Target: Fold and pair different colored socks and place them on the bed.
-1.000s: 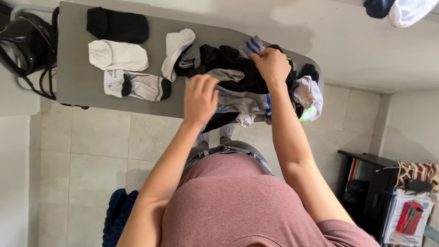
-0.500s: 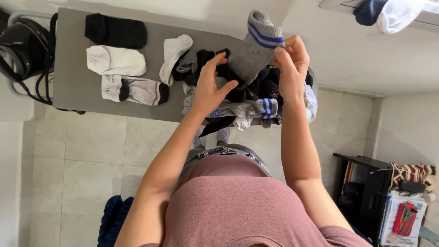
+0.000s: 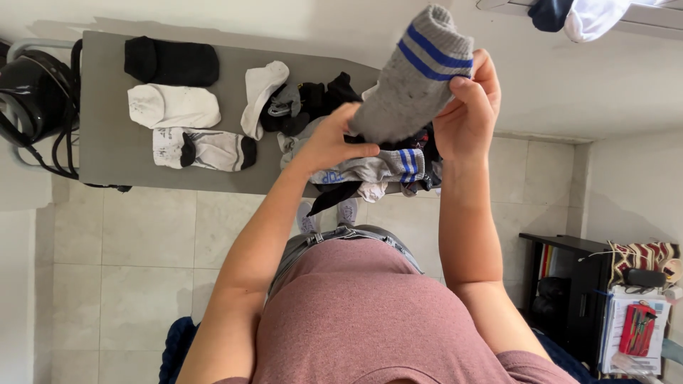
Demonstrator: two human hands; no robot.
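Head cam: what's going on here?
A person stands at a grey table and holds up a grey sock with blue stripes in both hands: the right hand grips its striped end, the left hand its lower end. Below them lies a mixed sock pile. To the left, a black pair, a white pair and a white-and-black pair lie sorted.

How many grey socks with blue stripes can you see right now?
2. One grey blue-striped sock is held up between the left hand and right hand. A second striped sock lies on the sock pile on the grey table. More may be buried.
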